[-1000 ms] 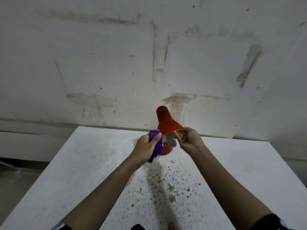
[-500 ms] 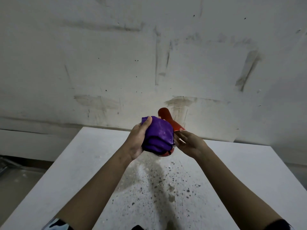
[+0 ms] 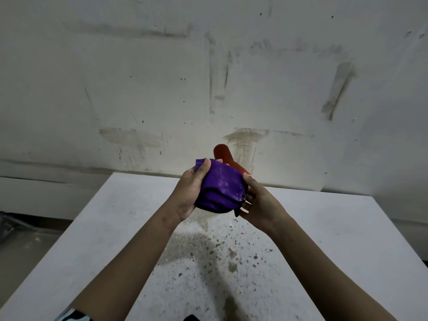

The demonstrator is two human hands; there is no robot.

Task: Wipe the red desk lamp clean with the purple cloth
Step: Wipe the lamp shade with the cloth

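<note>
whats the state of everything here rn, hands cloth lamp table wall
purple cloth: bunched up, pressed over the lamp's shade
red desk lamp: mostly covered by the cloth, only the shade's narrow top shows
left hand: grips the cloth, thumb over its top
right hand: holds the shade's edge beside the cloth
table: white, speckled with dark spots
wall: scuffed and stained

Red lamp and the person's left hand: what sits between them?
The purple cloth, bunched up. In the head view the left hand grips it and holds it over the shade of the red lamp, so the cloth separates palm from shade.
</note>
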